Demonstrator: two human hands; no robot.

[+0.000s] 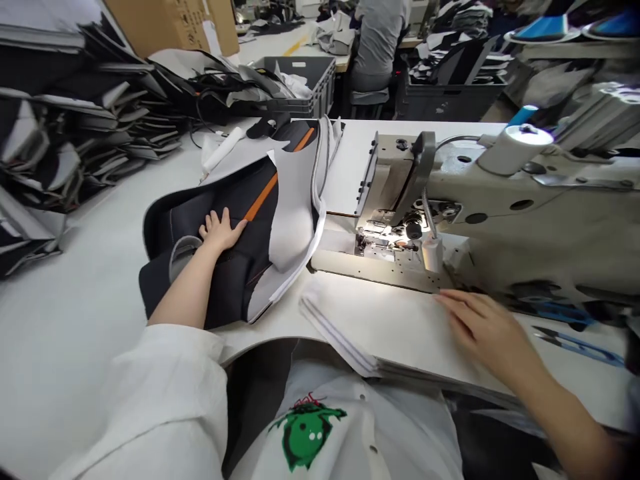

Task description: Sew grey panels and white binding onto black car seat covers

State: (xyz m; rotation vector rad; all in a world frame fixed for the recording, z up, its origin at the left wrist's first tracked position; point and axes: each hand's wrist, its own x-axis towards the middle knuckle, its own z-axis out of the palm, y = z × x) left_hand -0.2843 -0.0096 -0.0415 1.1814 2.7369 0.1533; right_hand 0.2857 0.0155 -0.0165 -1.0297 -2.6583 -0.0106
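Observation:
My left hand (221,233) lies with fingers spread on a black fabric piece (200,207) that has an orange stripe, grey-white panels and a pale edge strip. That piece rests left of the sewing machine (390,193), whose lamp lights the needle area. At the right, my right hand (477,323) touches the right part of a stack of white sheets (380,320) at the table's front edge. Its fingers are extended and slightly blurred, with nothing visibly gripped.
Piles of black and grey pieces (100,127) stand at the left. Behind are a grey crate (320,87), a cardboard box (170,27) and a seated person (377,47). A thread cone (517,148) sits on the machine; blue-handled snips (580,345) lie at the right.

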